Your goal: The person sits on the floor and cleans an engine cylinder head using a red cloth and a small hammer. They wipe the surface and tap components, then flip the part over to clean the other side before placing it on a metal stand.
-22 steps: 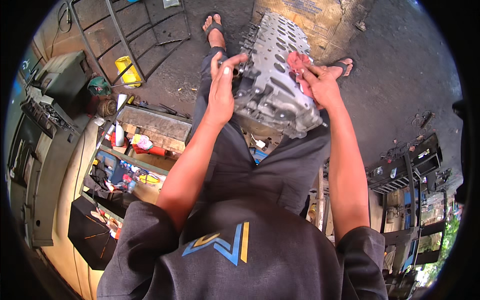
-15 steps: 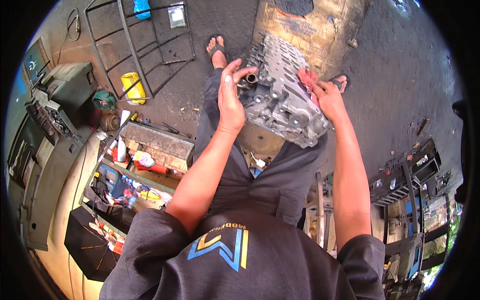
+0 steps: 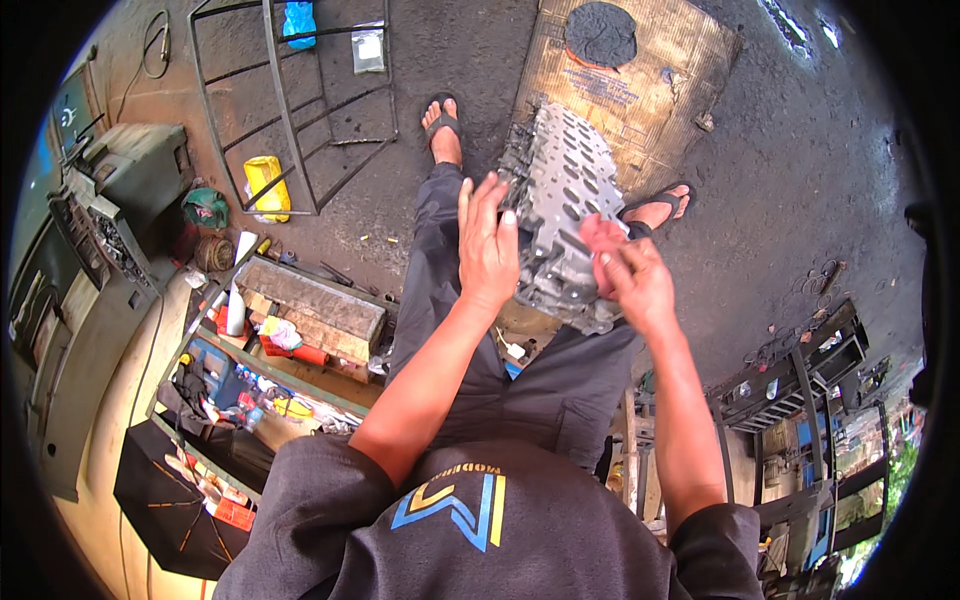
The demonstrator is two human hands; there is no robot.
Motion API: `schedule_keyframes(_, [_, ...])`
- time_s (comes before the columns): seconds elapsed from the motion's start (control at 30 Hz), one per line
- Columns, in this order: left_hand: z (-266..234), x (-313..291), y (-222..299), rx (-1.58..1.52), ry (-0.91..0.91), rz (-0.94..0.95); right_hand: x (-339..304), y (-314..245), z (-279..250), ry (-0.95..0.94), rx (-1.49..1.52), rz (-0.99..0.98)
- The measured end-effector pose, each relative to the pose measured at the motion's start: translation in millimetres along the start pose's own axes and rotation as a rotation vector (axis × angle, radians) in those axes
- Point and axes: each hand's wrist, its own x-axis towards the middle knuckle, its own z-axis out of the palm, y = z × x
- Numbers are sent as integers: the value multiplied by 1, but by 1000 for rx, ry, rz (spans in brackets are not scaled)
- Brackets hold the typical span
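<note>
Between my legs stands a grey metal cylinder head (image 3: pixel 566 190), its flat face with rows of holes turned up. A crumpled red rag (image 3: pixel 603 238) is pinched in my right hand (image 3: pixel 640 285), against the near right part of that face. My left hand (image 3: pixel 488 245) lies along the left side of the cylinder head, fingers stretched out and holding nothing. Whether its fingertips touch the metal I cannot tell. The support under the near end is mostly hidden.
A flattened cardboard sheet (image 3: pixel 650 110) with a dark round pad (image 3: pixel 600 36) lies beyond the cylinder head. At the left are a metal frame (image 3: pixel 290 110), a yellow bag (image 3: pixel 266 188) and a cluttered tool bench (image 3: pixel 300 315). Metal racks (image 3: pixel 800 375) stand at the right.
My right hand has drawn the rag left and nearer across the cylinder head. My left hand has moved slightly right and nearer, its fingers now straighter. The view has shifted too.
</note>
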Motion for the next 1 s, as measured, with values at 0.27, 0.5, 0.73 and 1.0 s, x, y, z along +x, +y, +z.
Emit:
schedule_keyframes(0.27, [-12,-22,-26,10,-25,-3,68,-34,86,-32,193,-125])
schedule_keyframes(0.5, [-16,-41,-35,45,-50,-24,5,-33,70,-103,120,-182])
schedule_keyframes(0.73, [-18,-45,-42,46,-86,-105,109,19,130,69,217,-212])
schedule_keyframes(1.0, [-18,-46,-43,109,-94,-178,312,126,188,204,-29,-181])
